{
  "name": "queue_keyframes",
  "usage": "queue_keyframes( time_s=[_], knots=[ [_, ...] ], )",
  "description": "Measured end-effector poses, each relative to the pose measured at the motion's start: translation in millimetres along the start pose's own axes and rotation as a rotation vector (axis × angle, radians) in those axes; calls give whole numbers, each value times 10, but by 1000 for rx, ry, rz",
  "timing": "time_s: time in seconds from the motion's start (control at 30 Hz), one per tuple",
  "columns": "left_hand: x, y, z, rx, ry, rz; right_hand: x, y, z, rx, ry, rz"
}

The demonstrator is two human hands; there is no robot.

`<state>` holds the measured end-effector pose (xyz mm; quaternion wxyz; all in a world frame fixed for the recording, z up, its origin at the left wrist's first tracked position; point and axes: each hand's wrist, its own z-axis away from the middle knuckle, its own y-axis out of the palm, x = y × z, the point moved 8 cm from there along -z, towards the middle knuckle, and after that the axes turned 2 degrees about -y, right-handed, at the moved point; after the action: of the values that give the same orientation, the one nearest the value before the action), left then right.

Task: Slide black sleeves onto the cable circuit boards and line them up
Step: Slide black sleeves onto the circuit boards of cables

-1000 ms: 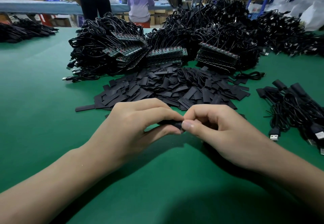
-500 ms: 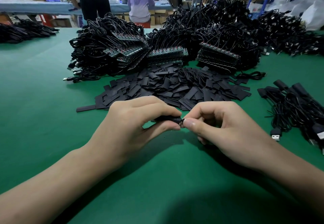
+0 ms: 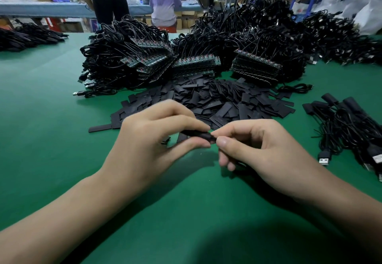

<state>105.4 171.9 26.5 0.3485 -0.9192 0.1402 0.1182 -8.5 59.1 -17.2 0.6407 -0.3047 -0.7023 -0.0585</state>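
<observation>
My left hand (image 3: 153,139) pinches a black sleeve (image 3: 196,134) between thumb and forefinger, a little above the green table. My right hand (image 3: 254,146) pinches the sleeve's right end with thumb and forefinger; whatever sits inside the sleeve is hidden by my fingers. Behind my hands lies a heap of flat black sleeves (image 3: 217,100). Further back stand bundles of black cables with rows of circuit boards (image 3: 194,62). A small group of sleeved cables (image 3: 349,123) with USB plugs lies at the right.
The green table (image 3: 51,139) stretches bare to the left and toward me. More cable piles (image 3: 330,36) fill the far right and far left (image 3: 24,36). Two people (image 3: 165,1) stand at another table in the background.
Both hands have lifted slightly and shifted away from me with the sleeve. My right fingers have loosened a little around its end.
</observation>
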Motion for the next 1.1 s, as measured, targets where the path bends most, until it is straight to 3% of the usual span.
queue_keyframes(
  time_s=[0.2, 0.6, 1.1],
  knots=[
    [92, -73, -18, -71, -107, -90, 17, 54, 3, 12, -18, 55],
    [24, -41, -10, -57, -6, -42, 18, 143, 15, 100, -28, -4],
    [-7, 62, 11, -56, -37, 89, 2, 247, 18, 156, -99, -80]
  ],
)
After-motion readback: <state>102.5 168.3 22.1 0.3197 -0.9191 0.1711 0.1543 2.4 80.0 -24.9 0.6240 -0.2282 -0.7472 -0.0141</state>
